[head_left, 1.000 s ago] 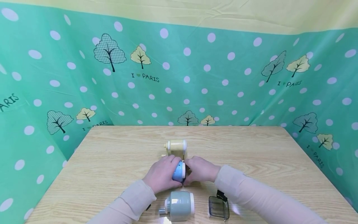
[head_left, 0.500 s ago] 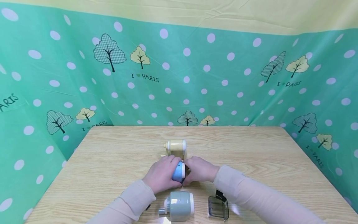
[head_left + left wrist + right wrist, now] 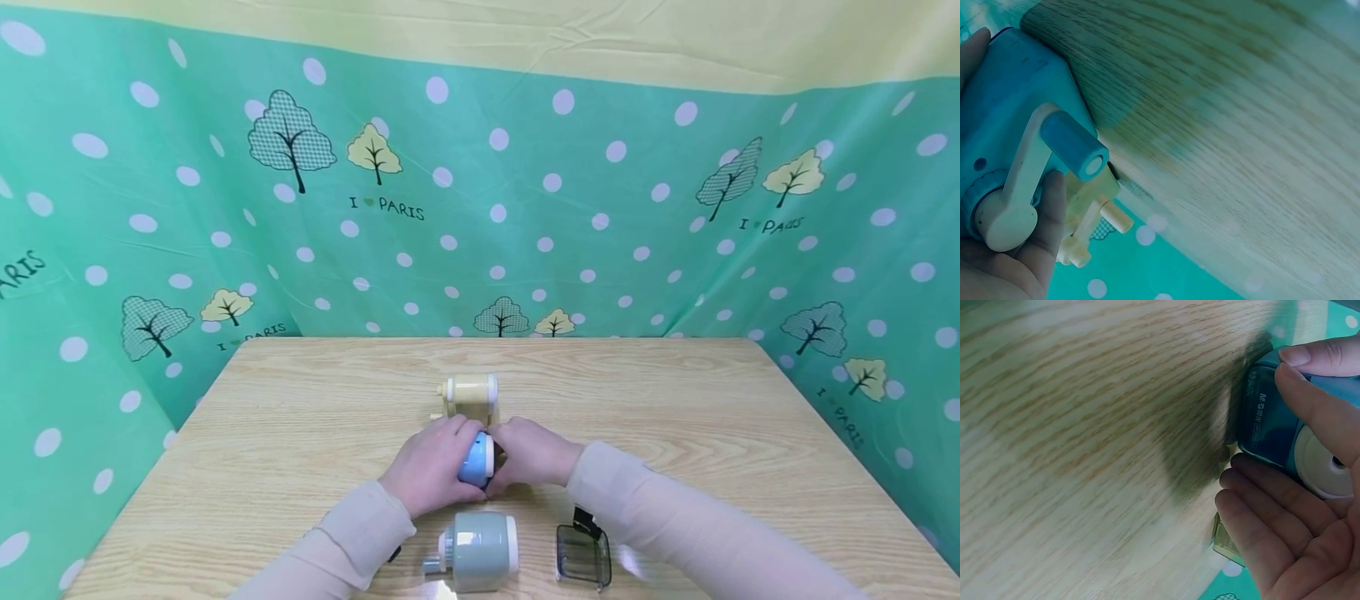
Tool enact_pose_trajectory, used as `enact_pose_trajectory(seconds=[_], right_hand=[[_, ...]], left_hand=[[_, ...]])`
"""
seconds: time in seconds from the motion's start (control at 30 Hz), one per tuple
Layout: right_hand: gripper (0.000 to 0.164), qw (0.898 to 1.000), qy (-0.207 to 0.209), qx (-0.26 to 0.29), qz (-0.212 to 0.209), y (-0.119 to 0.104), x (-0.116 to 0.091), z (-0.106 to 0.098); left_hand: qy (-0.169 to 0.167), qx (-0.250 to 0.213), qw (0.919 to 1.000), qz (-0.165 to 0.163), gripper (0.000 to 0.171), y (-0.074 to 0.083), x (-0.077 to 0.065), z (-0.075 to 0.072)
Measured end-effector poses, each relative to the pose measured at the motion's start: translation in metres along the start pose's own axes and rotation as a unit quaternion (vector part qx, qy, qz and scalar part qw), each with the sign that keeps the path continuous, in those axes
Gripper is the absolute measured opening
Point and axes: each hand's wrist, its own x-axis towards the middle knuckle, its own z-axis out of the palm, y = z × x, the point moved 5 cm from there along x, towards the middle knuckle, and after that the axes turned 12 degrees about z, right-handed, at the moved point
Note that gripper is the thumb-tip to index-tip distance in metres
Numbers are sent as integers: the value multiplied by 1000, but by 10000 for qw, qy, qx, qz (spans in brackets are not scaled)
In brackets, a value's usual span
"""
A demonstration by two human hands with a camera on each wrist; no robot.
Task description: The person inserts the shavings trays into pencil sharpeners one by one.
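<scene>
A blue crank pencil sharpener stands mid-table, lying between both hands. My left hand grips its body from the crank side; the left wrist view shows the white crank arm with a blue knob. At the opposite end, my right hand pinches the dark see-through shavings drawer with thumb and fingers on its two sides. The drawer appears seated in the sharpener, below the white round face. In the head view the hands hide most of the drawer.
Behind the hands stands a cream crank sharpener. Nearer the front sits a grey-green sharpener, with a clear dark drawer apart to its right, near the right sleeve. A patterned curtain borders the wooden table.
</scene>
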Motion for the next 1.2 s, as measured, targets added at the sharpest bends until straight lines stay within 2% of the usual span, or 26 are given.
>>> enact_pose_trajectory(seconds=[0.93, 1.2], right_hand=[[47, 9997, 197, -146, -54, -3, 1, 0], [47, 9994, 223, -229, 95, -2, 1, 1]], left_hand=[[-119, -46, 9999, -78, 75, -1, 0, 1], [-101, -60, 9999, -42, 74, 0, 0, 1]])
